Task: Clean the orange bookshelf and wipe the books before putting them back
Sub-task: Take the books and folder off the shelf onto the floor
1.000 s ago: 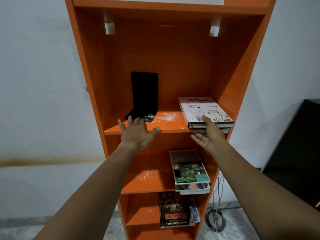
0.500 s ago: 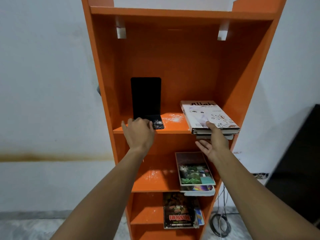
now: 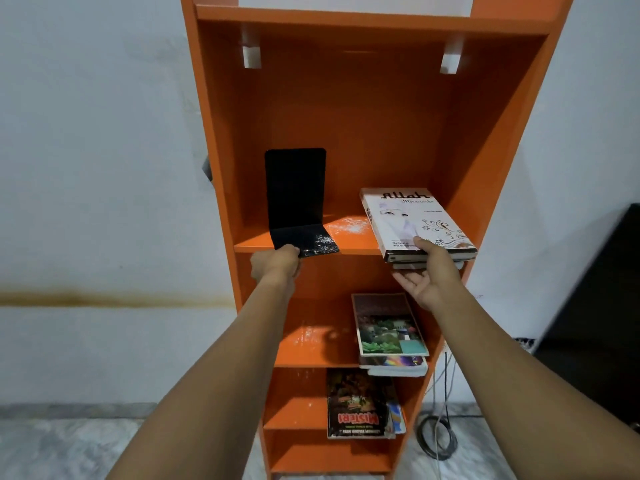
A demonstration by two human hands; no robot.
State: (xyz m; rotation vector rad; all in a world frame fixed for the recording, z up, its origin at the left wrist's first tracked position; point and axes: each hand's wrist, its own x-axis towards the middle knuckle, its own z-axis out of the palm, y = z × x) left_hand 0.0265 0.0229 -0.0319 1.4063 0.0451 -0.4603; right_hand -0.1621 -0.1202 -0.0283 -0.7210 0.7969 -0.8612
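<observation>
Both hands take hold on the top shelf of the orange bookshelf (image 3: 221, 168).

Left hand (image 3: 277, 266) curls round the front lip of the black bookend (image 3: 296, 192), centre-left of frame: likely thin, stiff and light, dusty, best lifted by that base. Right hand (image 3: 427, 275) pinches the stack of books (image 3: 412, 220) right of centre, thumb on top, fingers beneath; heavier, glossy, probably slippery, wanting support underneath. A second ago the left hand lay spread flat at the shelf edge; the bookend's base has since slid forward.
</observation>
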